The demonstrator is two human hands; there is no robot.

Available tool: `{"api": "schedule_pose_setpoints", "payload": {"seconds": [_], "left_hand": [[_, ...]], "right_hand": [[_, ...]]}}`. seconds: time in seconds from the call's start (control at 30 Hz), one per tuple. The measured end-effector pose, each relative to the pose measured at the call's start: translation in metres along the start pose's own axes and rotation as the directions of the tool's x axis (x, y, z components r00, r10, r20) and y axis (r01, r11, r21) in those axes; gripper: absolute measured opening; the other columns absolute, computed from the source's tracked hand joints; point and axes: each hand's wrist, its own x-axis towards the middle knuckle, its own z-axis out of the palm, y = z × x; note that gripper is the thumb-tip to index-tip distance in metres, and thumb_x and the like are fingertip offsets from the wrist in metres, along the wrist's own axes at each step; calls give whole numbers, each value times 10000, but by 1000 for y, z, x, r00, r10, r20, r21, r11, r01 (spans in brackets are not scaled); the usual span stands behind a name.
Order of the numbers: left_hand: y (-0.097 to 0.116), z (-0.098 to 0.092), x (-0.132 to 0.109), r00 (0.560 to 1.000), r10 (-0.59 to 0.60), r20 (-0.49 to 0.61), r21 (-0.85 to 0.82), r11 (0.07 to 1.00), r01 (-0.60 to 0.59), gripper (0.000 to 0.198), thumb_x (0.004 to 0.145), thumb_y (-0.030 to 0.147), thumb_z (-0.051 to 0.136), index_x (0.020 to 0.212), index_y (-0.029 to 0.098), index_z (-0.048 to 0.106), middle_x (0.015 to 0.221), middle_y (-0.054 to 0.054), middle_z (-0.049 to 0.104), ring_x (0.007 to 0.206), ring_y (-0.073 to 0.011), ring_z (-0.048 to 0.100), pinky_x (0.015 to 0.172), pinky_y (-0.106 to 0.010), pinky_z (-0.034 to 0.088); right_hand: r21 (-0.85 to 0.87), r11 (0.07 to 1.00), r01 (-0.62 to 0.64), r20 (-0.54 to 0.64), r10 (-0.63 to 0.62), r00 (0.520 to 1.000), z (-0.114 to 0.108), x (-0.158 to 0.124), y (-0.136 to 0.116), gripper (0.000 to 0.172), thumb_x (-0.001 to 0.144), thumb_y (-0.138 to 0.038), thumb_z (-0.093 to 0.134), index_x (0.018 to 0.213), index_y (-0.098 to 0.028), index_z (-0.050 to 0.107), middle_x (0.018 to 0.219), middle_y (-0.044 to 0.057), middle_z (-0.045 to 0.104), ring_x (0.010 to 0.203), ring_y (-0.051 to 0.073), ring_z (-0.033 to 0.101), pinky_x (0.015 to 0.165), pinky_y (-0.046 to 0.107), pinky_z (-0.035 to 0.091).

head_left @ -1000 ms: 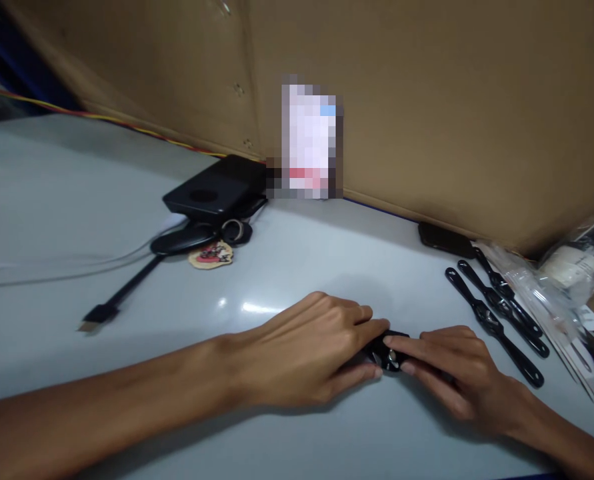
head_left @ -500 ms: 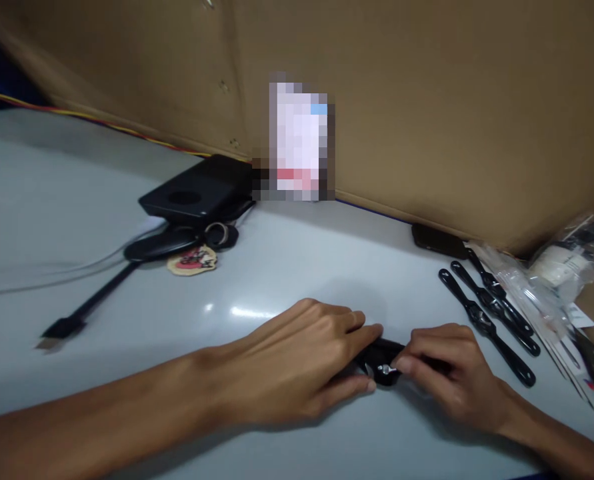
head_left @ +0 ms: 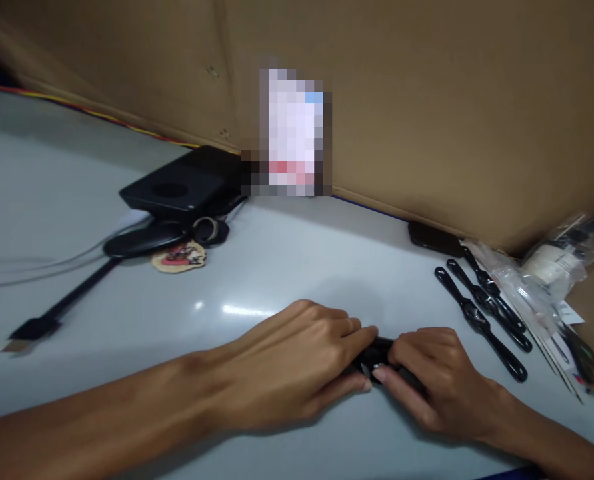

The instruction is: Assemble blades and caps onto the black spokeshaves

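Note:
A black object (head_left: pixel 371 358) with a small shiny silvery part lies low on the table between my hands, mostly covered by fingers, so its kind does not show. My left hand (head_left: pixel 321 353) is closed around its left end, thumb along the near side and fingers over the far side. From the right, my right hand (head_left: pixel 437 380) grips the same object, its thumb tip pressed on the silvery part and its curled fingers over the top. Right of it lie several slim black tools (head_left: pixel 481 322) with a wider middle and holed ends.
Clear plastic bags (head_left: pixel 547 273) and thin metal rods (head_left: pixel 559 363) lie at the right. A flat black item (head_left: pixel 434 238) rests by the cardboard wall (head_left: pixel 451 100). At the left are a black box (head_left: pixel 177 183), a short cable with a plug (head_left: pixel 37 329) and a wooden tag (head_left: pixel 179 257).
My right thumb has moved left onto the silvery part, and the right fingers now wrap over the black object. My left hand keeps its hold. The view has shifted slightly.

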Motion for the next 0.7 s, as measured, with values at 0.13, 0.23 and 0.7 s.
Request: {"api": "schedule_pose_setpoints", "payload": {"seconds": [0.13,0.23,0.7], "left_hand": [[-2,4,-3,998,32,-49,2,999,-32,231,981,326,534,1152,181,590,775,-21,686,642,-204,636,545,-308,390],[-3,5,-3,998,41,-41,10,999,-41,260,993,349,522,1181,180,585,781,-21,689,629,-202,639,541,-311,396],[-3,3,-2,999,44,-18,-17,999,-45,288,1018,355,481,1224,185,589,760,-13,680,599,-185,631,532,-321,419]], "right_hand": [[33,999,22,49,-23,999,-7,4,2,317,1017,-212,421,733,-182,558,604,-8,569,499,120,446,545,298,314],[165,986,-29,100,13,995,-23,4,17,300,1037,-308,482,806,-168,613,660,-6,594,550,111,488,551,259,343],[265,956,-129,317,40,948,-21,-5,39,356,1019,-481,517,889,-172,635,749,9,643,651,129,566,629,259,393]]}}
